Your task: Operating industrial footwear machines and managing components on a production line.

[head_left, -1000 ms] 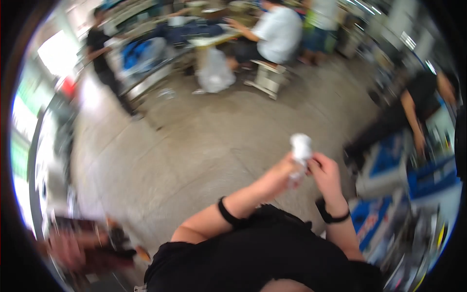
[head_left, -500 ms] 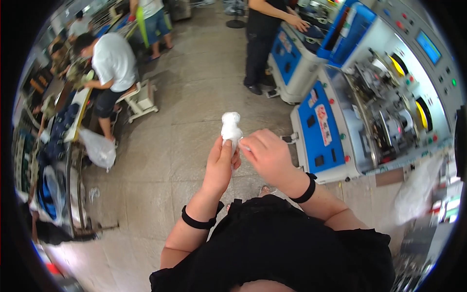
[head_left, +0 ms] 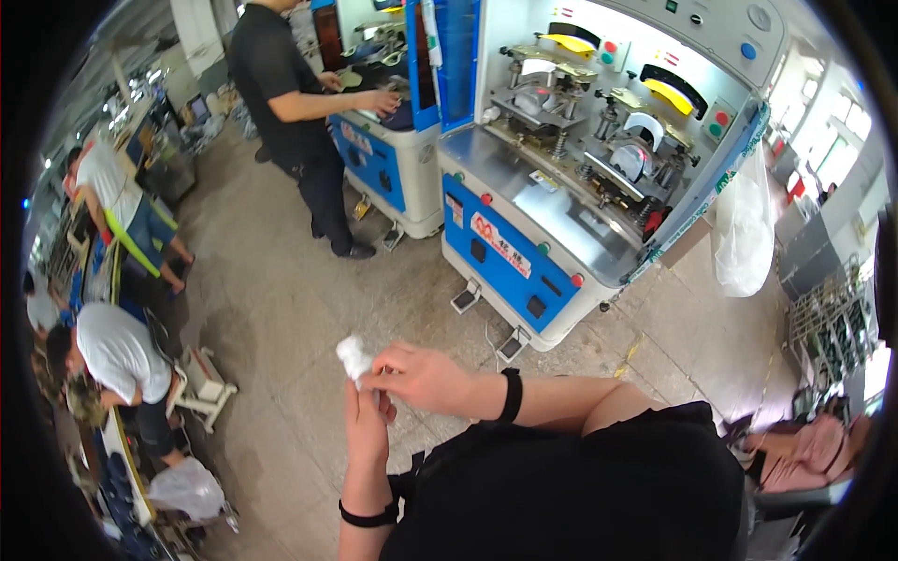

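Note:
My left hand [head_left: 366,423] is closed around the lower part of a lumpy white wad [head_left: 353,354], soft-looking like cotton or bunched cloth; its exact kind I cannot make out. The wad's rounded top sticks up above the fingers. My right hand [head_left: 419,378] comes in from the right with its fingers bent and pressed together against the side of the wad, just above the left fingers. Its fingertips partly cover the wad. Both hands are held in front of my body over the floor, and each wrist has a black band.
Ahead to the right stands a blue and white machine [head_left: 510,257] with two metal stations and foot pedals [head_left: 513,344]. A co-worker in black [head_left: 295,122] works at a similar machine. Seated at the left is a person in white [head_left: 117,351]. A clear plastic bag [head_left: 744,229] hangs at right.
My view has swung to the right, bringing the blue and white machine toward the middle. The hands now appear lower and farther left, with the right hand's fingers against the wad.

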A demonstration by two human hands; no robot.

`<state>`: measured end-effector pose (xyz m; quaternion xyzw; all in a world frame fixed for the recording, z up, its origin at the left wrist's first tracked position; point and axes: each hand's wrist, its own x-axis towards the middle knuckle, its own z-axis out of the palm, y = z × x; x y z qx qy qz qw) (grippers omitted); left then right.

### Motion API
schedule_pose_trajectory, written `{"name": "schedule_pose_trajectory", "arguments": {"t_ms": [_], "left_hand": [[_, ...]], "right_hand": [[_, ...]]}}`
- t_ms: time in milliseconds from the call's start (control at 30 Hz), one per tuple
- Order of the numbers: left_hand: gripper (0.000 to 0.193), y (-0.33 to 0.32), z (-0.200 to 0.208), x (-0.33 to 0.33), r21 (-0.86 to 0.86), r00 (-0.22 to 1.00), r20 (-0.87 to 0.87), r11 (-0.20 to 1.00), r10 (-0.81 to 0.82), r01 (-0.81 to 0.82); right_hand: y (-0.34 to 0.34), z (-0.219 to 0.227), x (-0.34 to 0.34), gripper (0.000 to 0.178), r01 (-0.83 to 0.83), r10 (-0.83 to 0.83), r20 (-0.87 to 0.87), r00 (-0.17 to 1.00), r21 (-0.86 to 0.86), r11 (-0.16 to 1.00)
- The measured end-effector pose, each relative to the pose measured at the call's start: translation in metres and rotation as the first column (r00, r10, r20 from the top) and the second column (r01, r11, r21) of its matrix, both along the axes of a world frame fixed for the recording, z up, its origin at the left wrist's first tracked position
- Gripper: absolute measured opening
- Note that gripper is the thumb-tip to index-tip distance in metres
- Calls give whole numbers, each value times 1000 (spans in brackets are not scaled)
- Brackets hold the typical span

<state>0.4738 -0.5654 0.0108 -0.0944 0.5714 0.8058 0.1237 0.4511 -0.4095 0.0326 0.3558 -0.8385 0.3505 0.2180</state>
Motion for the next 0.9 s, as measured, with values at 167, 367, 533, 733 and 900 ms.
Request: {"name": "schedule_pose_trajectory", "arguments": {"t_ms": [167,367,533,733,900], "left_hand": [[18,17,-8,-48,-404,987,-127,914,-102,42],[22,44,-24,-112,-675,930,-244,736,-276,42],[26,118,-14,-165,-758,862,-180,625,-473,185],[18,205,-42,-224,-606,736,-392,757,-552,245],[27,260,-8,-264,-32,754,7,754,-656,656]], "right_hand": [[19,-4,-54,21,52,-53,-17,998,-38,998],[59,-10,-107,31,62,-61,82,995,-14,998],[122,-18,-145,28,160,-160,188,969,17,987],[196,-10,-170,25,532,-534,146,833,57,845],[257,-33,-197,18,652,-641,136,755,-52,757]]}}
